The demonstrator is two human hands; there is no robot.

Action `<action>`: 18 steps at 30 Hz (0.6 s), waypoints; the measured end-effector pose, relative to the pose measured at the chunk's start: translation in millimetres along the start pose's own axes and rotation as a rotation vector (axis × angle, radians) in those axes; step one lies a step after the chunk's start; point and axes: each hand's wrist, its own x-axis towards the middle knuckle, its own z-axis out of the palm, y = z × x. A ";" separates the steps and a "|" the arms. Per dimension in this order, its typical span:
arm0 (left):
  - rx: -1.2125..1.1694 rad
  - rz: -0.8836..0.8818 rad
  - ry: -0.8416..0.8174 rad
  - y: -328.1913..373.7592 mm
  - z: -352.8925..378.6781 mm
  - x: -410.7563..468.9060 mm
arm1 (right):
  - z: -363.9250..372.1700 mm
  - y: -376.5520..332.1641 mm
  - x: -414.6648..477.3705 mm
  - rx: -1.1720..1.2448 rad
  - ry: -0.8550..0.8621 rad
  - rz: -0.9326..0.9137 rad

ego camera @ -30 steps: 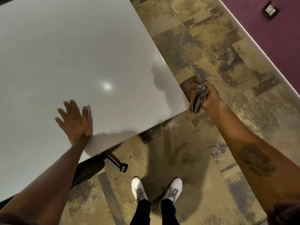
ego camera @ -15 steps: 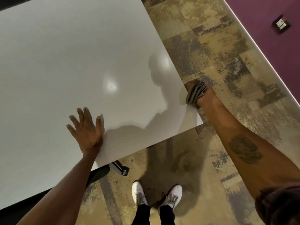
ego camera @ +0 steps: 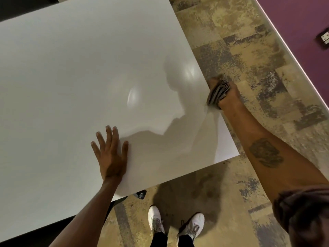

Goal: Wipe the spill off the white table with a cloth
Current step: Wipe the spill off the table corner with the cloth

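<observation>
Grey bunched cloth (ego camera: 219, 91) at table (ego camera: 71, 68) edge

mottled tan-and-grey carpet (ego camera: 249, 50), purple wall (ego camera: 299, 16) (socket (ego camera: 324, 37) on it).

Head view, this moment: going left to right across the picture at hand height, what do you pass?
Bare white table → left hand flat on the table → grey cloth bunched in the right hand at the table's right edge → patterned floor → purple wall.
</observation>
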 end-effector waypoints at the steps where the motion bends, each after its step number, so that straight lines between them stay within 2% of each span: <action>1: 0.007 0.011 0.007 -0.7 0.5 0.4 | 7.9 0.8 -1.1 -0.100 -0.018 -0.054; 3: 0.023 0.025 0.024 -2.3 2.0 0.8 | 16.7 -5.2 2.8 -0.140 -0.031 -0.121; 6: 0.027 0.036 0.045 -4.6 3.7 1.0 | 38.2 -3.8 12.3 -0.015 -0.044 -0.218; 9: 0.026 0.036 0.058 -5.9 4.4 1.5 | 57.2 6.3 8.9 -0.163 0.015 -0.464; 12: 0.020 0.031 0.048 -6.4 3.8 2.2 | 76.9 21.7 11.8 -0.396 -0.014 -0.640; 14: 0.027 0.023 0.033 -5.8 3.5 3.1 | 86.8 28.4 13.7 -0.542 -0.044 -0.704; 18: 0.044 0.022 0.035 -4.6 2.5 3.3 | 105.2 36.7 24.1 -0.742 -0.238 -0.712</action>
